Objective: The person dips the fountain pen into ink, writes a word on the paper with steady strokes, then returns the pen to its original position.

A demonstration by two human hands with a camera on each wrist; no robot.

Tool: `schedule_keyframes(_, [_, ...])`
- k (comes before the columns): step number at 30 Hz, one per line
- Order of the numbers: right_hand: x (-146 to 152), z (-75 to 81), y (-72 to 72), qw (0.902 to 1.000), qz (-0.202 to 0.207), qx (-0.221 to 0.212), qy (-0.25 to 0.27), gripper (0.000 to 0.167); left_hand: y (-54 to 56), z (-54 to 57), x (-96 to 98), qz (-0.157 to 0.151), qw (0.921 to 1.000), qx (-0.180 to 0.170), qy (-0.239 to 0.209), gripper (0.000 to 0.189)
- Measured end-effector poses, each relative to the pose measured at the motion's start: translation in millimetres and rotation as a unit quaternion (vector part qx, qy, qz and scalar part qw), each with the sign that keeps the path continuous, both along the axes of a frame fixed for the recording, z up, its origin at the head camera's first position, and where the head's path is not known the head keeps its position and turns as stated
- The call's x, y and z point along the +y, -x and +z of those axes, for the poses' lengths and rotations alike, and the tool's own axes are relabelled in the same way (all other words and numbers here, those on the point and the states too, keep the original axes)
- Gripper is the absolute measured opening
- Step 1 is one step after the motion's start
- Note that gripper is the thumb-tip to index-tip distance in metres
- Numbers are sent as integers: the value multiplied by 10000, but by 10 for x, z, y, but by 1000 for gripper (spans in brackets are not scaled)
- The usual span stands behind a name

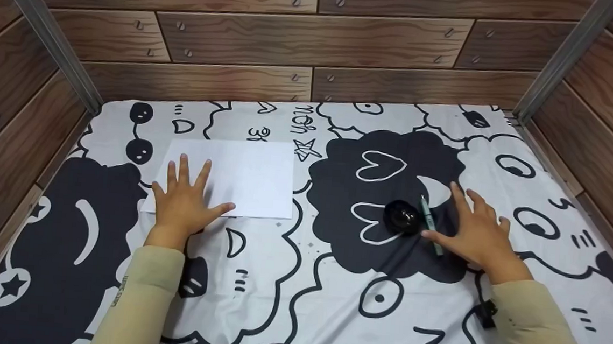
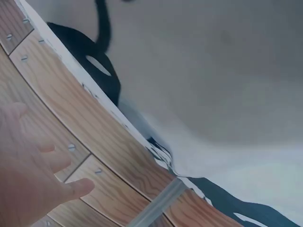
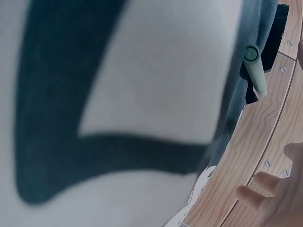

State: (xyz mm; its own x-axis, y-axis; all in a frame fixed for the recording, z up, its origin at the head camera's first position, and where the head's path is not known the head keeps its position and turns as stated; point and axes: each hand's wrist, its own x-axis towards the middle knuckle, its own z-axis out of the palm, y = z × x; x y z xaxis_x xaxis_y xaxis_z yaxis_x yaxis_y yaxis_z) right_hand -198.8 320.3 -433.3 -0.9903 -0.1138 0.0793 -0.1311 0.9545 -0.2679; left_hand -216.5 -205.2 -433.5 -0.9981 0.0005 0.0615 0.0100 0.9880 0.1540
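A sheet of white paper [image 1: 254,179] lies on the patterned cloth, left of the middle. Over its left part my left hand [image 1: 183,201] is spread, fingers straight and thumb out to the right. To the right, a green pen [image 1: 429,221] lies slantwise beside a small round glossy black object [image 1: 402,217]. My right hand [image 1: 477,232] is just right of the pen, fingers apart, its thumb tip close to the pen and nothing in its grasp. In the right wrist view the pen [image 3: 255,71] shows end-on near the black object [image 3: 278,38].
A black-and-white cartoon cloth [image 1: 330,298] covers the table. Wood-plank printed walls [image 1: 316,38] enclose the back and sides, with grey metal posts [image 1: 568,61] at the corners. A small black item [image 1: 487,314] shows at the right wrist.
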Motion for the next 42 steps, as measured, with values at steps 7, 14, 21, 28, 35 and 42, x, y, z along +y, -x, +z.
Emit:
schedule_keyframes(7, [-16,-15,8,9996,72,-149,247,117,7,-27,-162,127,9999,5,-49,104])
schedule_keyframes(14, [-3,-19,6,9968,258,-271,703,115,19,-52,-342,200,9998,46,-65,104])
schedule_keyframes(21, [12,-21,-2,9938,385,-342,988,106,22,-30,-460,254,9995,-144,-80,104])
schedule_keyframes(28, [-27,-37,8,9912,516,-341,1167,100,31,-71,-612,370,9983,-327,-305,107])
schedule_keyframes(35, [-28,-37,-9,9873,499,-480,1431,96,50,-72,-702,450,9962,-580,-477,107])
schedule_keyframes(42, [-40,-54,-24,9847,548,-445,1594,89,57,-64,-780,507,9931,-748,-746,105])
